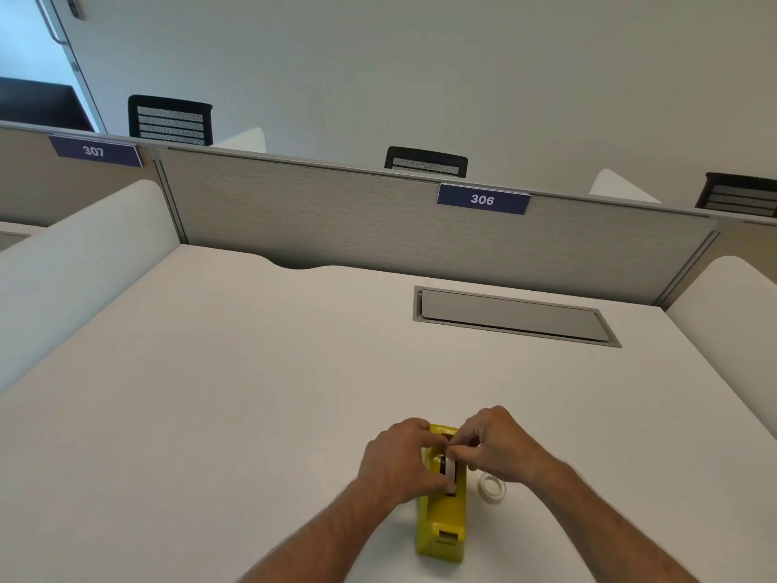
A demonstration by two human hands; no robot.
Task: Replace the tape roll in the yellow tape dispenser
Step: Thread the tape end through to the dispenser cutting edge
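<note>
Yellow tape dispenser [441, 515], probably heavy, braced by left hand [397, 460]; light tape roll [449, 471] pinched by right hand [490, 446], best held by its rim.

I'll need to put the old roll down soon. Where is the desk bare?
Bare desk lies left of the left hand and between the hands and the grey hatch. Crowded: right of the dispenser, where the loose tape roll lies.
</note>
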